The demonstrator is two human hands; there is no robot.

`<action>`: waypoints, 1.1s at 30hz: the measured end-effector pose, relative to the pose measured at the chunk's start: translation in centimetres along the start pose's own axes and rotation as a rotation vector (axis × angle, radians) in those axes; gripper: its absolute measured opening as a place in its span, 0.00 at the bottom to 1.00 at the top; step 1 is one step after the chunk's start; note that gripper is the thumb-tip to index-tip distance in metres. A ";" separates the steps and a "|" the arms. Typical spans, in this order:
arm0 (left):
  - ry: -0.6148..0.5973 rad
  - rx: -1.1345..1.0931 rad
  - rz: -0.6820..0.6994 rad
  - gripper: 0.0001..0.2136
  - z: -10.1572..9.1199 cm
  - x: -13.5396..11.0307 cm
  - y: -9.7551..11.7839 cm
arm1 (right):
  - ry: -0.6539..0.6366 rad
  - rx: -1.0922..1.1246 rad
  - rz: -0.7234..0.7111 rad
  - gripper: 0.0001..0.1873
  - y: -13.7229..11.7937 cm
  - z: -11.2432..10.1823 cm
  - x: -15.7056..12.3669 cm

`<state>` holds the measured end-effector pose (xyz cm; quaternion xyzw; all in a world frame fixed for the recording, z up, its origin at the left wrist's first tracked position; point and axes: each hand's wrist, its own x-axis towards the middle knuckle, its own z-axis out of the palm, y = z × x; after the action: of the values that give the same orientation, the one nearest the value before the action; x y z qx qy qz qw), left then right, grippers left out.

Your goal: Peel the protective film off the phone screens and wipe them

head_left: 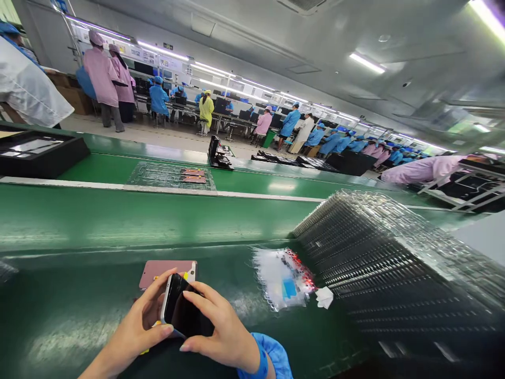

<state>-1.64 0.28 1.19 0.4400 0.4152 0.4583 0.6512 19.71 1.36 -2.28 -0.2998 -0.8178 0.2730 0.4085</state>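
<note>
A smartphone [189, 310] with a dark, glossy face and a silvery edge is held tilted above the green bench. My left hand [144, 318] grips its left edge, thumb low and fingers at the upper corner. From the other side my right hand [221, 321] closes on it, fingers lying over the dark face and thumb at the lower edge. Just behind the hands lies a pinkish phone-shaped piece [165, 268], partly covered by the left fingers. Bits of yellow show near its right end and beneath my left hand.
At right rises a tall stack of clear plastic trays [374, 252]. Beside it lie a pile of small clear bags [280, 279] and a crumpled white scrap [324, 297]. Beyond, a green conveyor [244, 181] carries a clear tray [158, 176] and a black box [39, 152]. Co-workers stand and sit farther off.
</note>
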 end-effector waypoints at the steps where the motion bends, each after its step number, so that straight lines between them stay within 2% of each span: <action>1: -0.006 0.005 0.000 0.45 0.0 0.0 0.0 | -0.002 -0.001 -0.001 0.43 0.0 0.0 0.0; 20: -0.017 0.123 0.034 0.44 -0.3 -0.1 -0.4 | -0.017 -0.077 -0.054 0.46 -0.1 0.1 0.0; 33: -0.032 0.146 0.095 0.37 -0.8 0.0 -1.0 | 0.007 -0.073 -0.113 0.46 -0.2 -0.1 0.2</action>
<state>-2.15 0.25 0.00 0.5128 0.4158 0.4502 0.6012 19.61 1.37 -1.96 -0.2689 -0.8414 0.2182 0.4149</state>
